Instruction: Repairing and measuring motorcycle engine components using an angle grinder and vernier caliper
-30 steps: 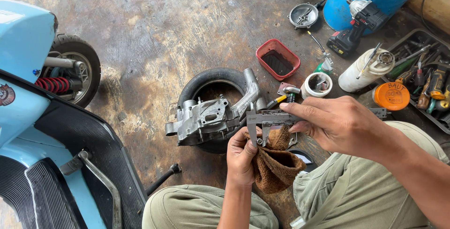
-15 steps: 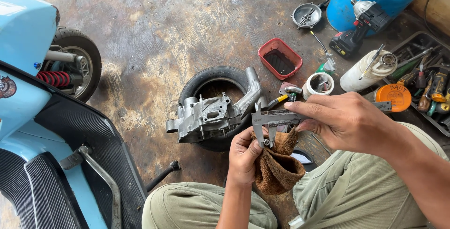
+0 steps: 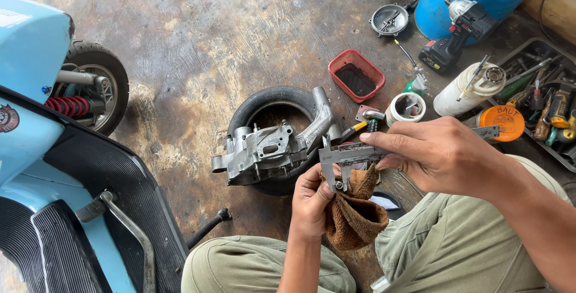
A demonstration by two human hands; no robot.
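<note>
Right hand [image 3: 447, 155] grips the caliper [image 3: 354, 155] just above the left hand [image 3: 311, 203], which clutches a brown rag [image 3: 354, 218]

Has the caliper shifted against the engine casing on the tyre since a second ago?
No. The caliper still sits just right of the engine casing; only the camera moved.
</note>
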